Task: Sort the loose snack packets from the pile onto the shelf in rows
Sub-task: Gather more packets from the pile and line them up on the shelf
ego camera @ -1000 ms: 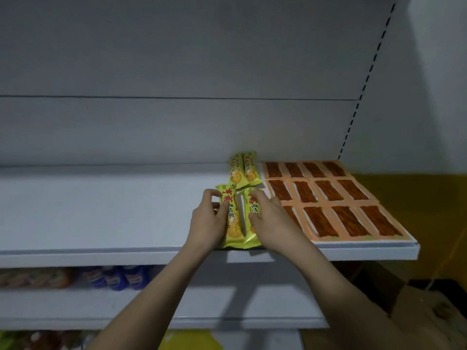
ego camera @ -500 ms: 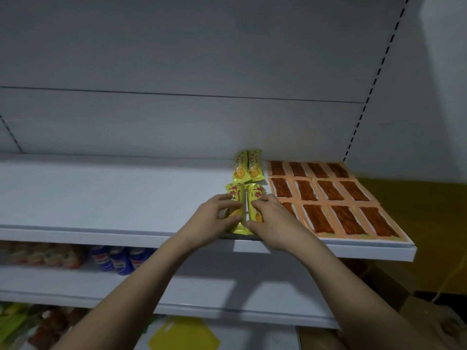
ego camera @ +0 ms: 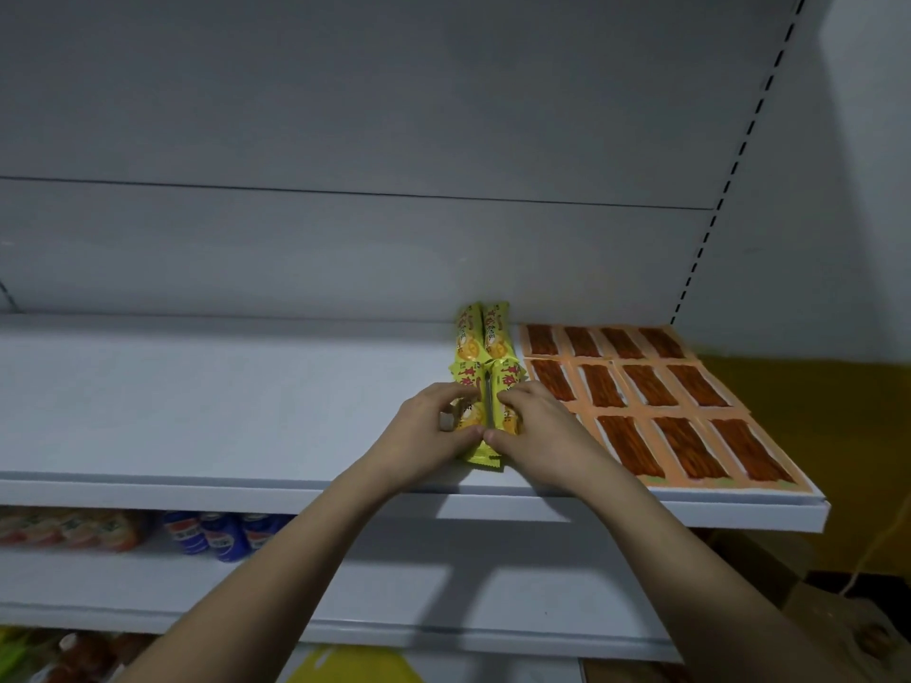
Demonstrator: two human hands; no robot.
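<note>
Both hands (ego camera: 493,436) on yellow packets (ego camera: 485,386), long axes front-to-back

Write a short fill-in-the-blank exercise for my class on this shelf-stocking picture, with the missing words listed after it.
1. The yellow packets lie directly to the ____ of the orange packets.
2. The orange packets form ____ rows, front to back.
3. The left hand and right hand each hold one ____ packet on the shelf.
4. The blue bottles stand on the shelf ____ this one.

Missing words: left; three; yellow; below
</note>
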